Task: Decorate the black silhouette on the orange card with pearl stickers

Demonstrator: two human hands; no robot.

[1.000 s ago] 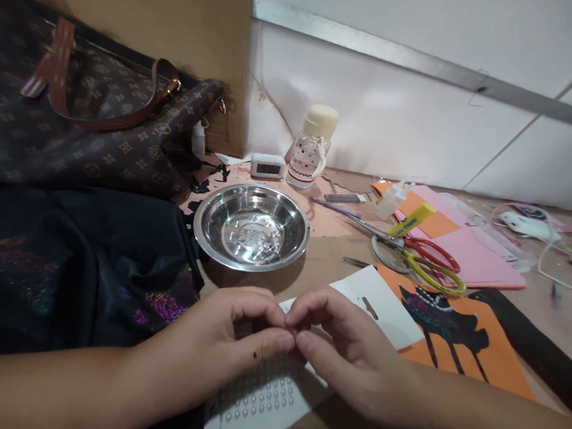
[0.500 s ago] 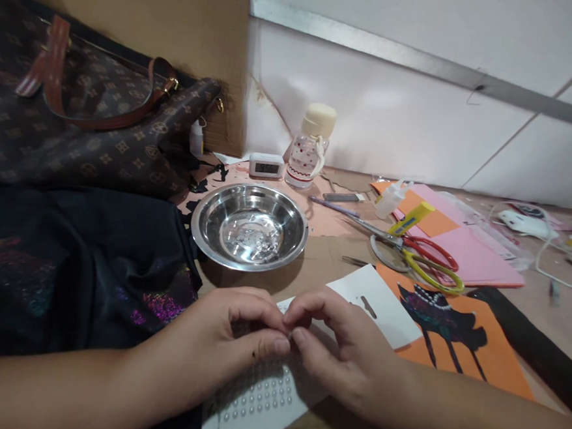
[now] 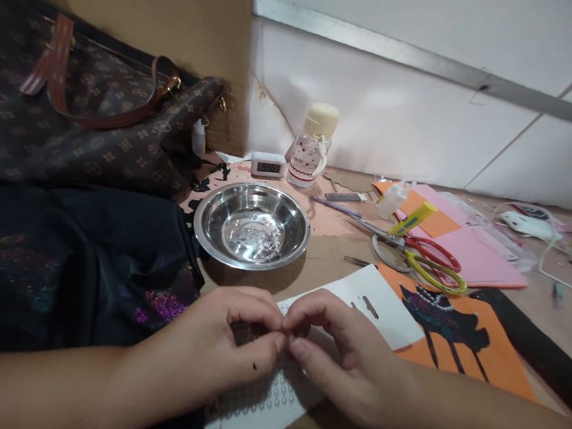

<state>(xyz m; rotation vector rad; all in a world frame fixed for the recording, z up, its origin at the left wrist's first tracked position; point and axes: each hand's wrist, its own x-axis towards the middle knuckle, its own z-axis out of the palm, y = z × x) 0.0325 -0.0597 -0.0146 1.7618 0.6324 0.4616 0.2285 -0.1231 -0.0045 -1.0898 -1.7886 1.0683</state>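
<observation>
My left hand and my right hand meet fingertip to fingertip over a white sheet of stick-on pearls. Thumb and index finger are pinched together on each hand; whatever lies between them is too small to make out. Rows of pearls show below my hands, and the white card top with its hanging slot sticks out beyond my right hand. Right of the sheet, an orange card carries a black cut-out shape with strings of pearls along its top.
A steel bowl with shiny bits inside stands just beyond my hands. Red- and yellow-handled scissors, tweezers and a glue bottle lie at right. Behind are a small clock and water bottle. A brown bag and dark cloth fill the left.
My left thumb has drawn back slightly from the right thumb, and the fingertips have shifted a little. The view has moved very slightly; the other things stay in place.
</observation>
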